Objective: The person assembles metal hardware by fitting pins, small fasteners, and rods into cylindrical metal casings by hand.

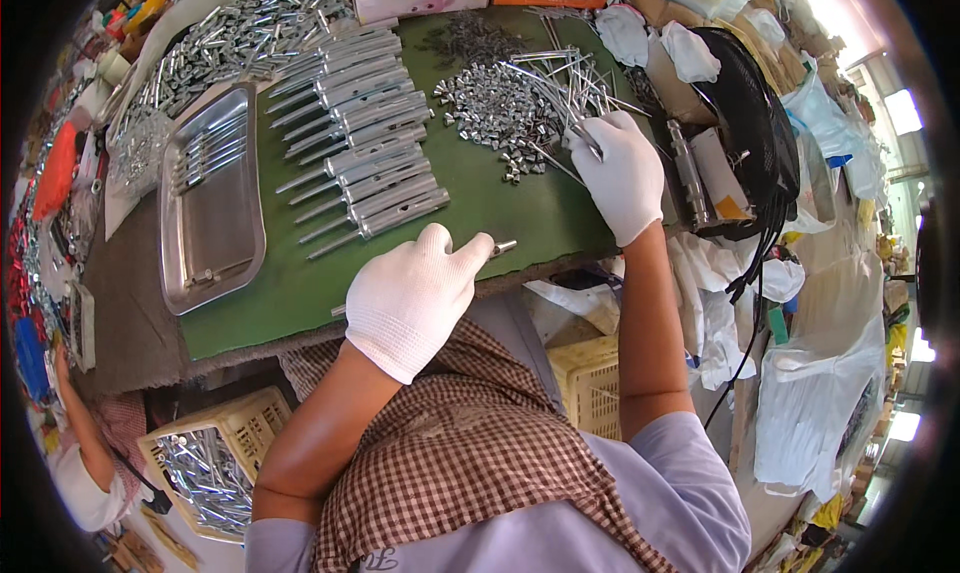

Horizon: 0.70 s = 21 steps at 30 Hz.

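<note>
My left hand [412, 291], in a white knit glove, is closed around a slim metal rod near the table's front edge. One end of the rod [504, 247] shows beyond the fingers; its middle is hidden by the glove. My right hand [622, 173], gloved too, is closed at a pile of thin metal pins [575, 78]. A shiny metal piece [590, 145] pokes from its fingers; its kind is unclear. Left of the pins lies a heap of small silver metal pieces [490, 113]. Metal tubes with thin pins sticking out [375, 138] form a column on the green mat [500, 208].
A steel tray [215, 268] with several pins lies at the left. Loose metal tubes [235, 43] are heaped behind it. At the right stand a metal cylinder [688, 173] and a black fan-like object [750, 123] with cables. A yellow crate [265, 423] sits below; another person's arm [88, 423] shows far left.
</note>
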Motion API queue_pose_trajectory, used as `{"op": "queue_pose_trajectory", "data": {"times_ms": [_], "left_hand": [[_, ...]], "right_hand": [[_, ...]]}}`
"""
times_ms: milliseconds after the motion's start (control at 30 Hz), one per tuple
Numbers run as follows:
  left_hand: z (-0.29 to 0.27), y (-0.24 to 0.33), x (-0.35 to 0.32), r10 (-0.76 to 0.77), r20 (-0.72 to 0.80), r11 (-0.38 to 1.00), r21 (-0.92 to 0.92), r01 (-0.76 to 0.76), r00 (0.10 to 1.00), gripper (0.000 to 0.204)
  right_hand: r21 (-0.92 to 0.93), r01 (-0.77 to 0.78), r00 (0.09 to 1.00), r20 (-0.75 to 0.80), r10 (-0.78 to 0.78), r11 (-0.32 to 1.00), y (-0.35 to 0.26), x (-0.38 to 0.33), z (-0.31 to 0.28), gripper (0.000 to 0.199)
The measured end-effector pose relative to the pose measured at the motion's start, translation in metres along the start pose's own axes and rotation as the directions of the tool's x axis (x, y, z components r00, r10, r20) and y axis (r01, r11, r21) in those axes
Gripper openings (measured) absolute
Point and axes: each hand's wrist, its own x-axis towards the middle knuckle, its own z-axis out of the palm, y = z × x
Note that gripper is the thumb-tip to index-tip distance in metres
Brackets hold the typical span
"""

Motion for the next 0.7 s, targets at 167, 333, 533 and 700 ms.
{"op": "queue_pose_trajectory", "data": {"times_ms": [167, 333, 533, 700], "left_hand": [[-0.001, 0.000, 0.001, -0.008, 0.010, 1.000, -0.017, 0.008, 1.000, 0.022], [-0.001, 0.000, 0.001, 0.013, 0.003, 0.999, -0.035, -0.013, 1.000, 0.021], [0.000, -0.001, 0.001, -0.012, 0.011, 0.999, -0.044, 0.012, 1.000, 0.019], [-0.001, -0.001, 0.000, 0.002, 0.007, 0.999, -0.036, -0.001, 1.000, 0.019]], "right_hand": [[-0.165, -0.020, 0.987, 0.154, 0.046, 0.986, -0.008, 0.004, -0.004, 0.013], [-0.210, 0.007, 0.988, 0.152, 0.026, 0.978, -0.007, 0.003, 0.001, 0.015], [-0.078, 0.019, 0.993, 0.116, -0.010, 0.997, -0.019, -0.011, -0.010, 0.015], [-0.199, 0.031, 0.967, 0.255, 0.021, 0.979, -0.020, -0.011, -0.013, 0.016]]}}
